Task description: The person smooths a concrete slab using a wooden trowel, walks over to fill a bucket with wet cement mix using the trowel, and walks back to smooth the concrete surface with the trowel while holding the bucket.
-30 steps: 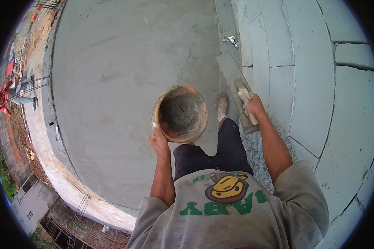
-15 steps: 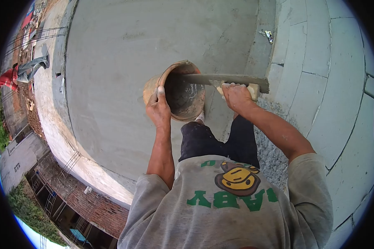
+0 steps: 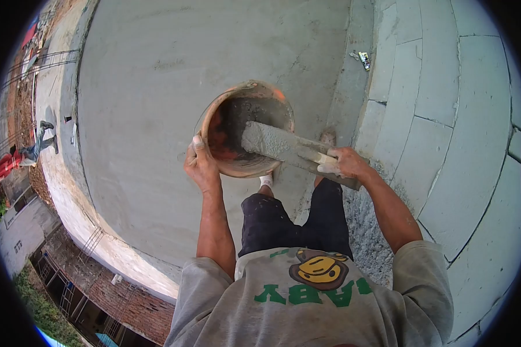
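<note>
My left hand (image 3: 202,165) grips the near left rim of an orange, mortar-stained bucket (image 3: 231,166), which tilts so its mouth faces me. In my right hand (image 3: 346,163) is the pale handle of a long flat plastering trowel (image 3: 298,155). Wet grey mortar (image 3: 266,139) lies on the trowel's far end, which reaches into the bucket's mouth. The near end of the blade sticks out past my right hand. Grey residue and bare orange patches show on the bucket's inner wall.
Smooth grey cement (image 3: 150,115) spreads ahead and left. Large block joints mark the wall (image 3: 440,168) on the right. Rough mortar (image 3: 367,225) lies beside my right leg. A small packet (image 3: 364,61) lies near the wall. Another person in red (image 3: 7,166) is beyond the left edge.
The trowel has tipped over and now carries mortar on its upturned face inside the bucket. The bucket's mouth has turned more toward me. My right hand has moved lower.
</note>
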Tool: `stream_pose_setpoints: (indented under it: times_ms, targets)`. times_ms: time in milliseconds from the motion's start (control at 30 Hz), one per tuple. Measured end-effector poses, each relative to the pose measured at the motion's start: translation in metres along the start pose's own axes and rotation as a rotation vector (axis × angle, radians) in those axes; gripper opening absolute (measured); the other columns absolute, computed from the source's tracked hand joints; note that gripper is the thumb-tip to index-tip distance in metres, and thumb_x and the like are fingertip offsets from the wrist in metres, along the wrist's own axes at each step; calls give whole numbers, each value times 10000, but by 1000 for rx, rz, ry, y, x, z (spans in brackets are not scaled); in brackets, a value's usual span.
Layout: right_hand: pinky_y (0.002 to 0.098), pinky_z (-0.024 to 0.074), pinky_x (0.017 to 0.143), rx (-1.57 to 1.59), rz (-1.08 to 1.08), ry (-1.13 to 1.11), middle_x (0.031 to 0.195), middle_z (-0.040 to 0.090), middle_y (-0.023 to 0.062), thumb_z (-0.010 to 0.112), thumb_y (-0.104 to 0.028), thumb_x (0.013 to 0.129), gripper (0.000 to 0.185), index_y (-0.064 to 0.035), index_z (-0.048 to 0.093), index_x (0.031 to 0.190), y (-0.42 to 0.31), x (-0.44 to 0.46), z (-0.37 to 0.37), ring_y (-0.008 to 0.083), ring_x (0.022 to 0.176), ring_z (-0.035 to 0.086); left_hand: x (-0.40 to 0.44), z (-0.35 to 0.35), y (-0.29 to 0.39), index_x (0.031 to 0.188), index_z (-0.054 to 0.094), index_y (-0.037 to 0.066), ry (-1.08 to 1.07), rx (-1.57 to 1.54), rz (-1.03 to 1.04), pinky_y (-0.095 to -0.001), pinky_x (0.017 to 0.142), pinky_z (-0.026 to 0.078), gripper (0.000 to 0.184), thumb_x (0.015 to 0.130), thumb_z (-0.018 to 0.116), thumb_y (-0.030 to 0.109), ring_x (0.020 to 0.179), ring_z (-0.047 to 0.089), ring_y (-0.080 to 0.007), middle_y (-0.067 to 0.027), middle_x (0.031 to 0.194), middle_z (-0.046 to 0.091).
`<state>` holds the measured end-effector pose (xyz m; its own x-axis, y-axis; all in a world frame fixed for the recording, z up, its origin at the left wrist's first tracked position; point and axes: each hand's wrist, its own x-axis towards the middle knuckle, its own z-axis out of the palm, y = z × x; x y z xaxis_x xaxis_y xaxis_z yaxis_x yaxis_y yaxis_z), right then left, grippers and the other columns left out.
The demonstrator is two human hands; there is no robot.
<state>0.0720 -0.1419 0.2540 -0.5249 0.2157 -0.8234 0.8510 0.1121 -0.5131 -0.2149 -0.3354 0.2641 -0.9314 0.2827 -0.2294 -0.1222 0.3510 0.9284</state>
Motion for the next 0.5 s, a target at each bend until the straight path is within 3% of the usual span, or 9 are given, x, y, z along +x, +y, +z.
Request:
stream_pose_setpoints:
  times_ms: [67, 167, 267, 367, 400, 433, 467, 500]
  targets:
    - [370, 470, 597, 13, -55, 62, 680, 593, 105, 734, -560, 726, 582, -1, 666, 873, 43, 22, 4, 227, 605, 569, 0, 14, -23, 1116, 631, -45, 8, -39, -56, -272, 788, 469, 400, 987, 513, 315, 879, 569, -132, -65, 964, 632]
    - [323, 455, 513, 345, 33, 67, 678, 582, 69, 762, -480, 742, 494, -11, 651, 849, 74, 52, 6, 155, 568, 558, -1, 34, -64, 1176, 594, -47, 12, 71, -118, -302, 850, 474, 454, 1002, 462, 351, 966, 579, -159, -90, 1048, 628]
    - [275, 447, 480, 619, 100, 224, 694, 583, 58, 758, -399, 779, 410, -19, 636, 873, 121, 105, 25, 105, 577, 553, 0, 41, -112, 1215, 563, -46, 14, 85, -209, -314, 871, 472, 488, 1007, 433, 375, 997, 577, -173, -100, 1092, 615]
    - [260, 459, 487, 704, 151, 395, 713, 580, 49, 732, -396, 810, 434, -2, 615, 948, 162, 176, 41, 104, 587, 555, -2, 41, -160, 1250, 534, -45, -6, 61, -290, -320, 885, 470, 499, 1008, 427, 378, 1014, 577, -185, -109, 1126, 600]
    - [335, 512, 575, 627, 151, 485, 790, 632, 112, 696, -401, 838, 480, 3, 574, 1065, 180, 212, 54, 193, 661, 632, -4, 47, -170, 1255, 530, -43, -4, 72, -301, -322, 887, 469, 501, 1008, 424, 380, 1017, 577, -189, -113, 1133, 597]
    - [386, 519, 647, 287, 141, 620, 848, 644, 161, 671, -386, 854, 482, 11, 547, 1097, 185, 247, 58, 270, 737, 649, -6, 52, -182, 1259, 527, -41, 4, 85, -313, -324, 890, 469, 503, 1008, 421, 382, 1019, 577, -194, -117, 1140, 593]
    - [437, 525, 720, -60, 122, 736, 905, 656, 211, 645, -371, 870, 486, 19, 519, 1129, 187, 281, 61, 346, 813, 665, -7, 54, -197, 1276, 511, -21, -16, 151, -285, -322, 808, 520, 499, 1017, 369, 381, 998, 602, -217, -136, 1133, 595]
    - [469, 507, 771, -105, 151, 668, 942, 646, 248, 619, -348, 881, 477, 29, 501, 1147, 183, 314, 54, 395, 878, 641, -8, 54, -209, 1278, 510, -22, -14, 168, -313, -322, 811, 519, 500, 1017, 368, 380, 1001, 601, -216, -138, 1135, 594]
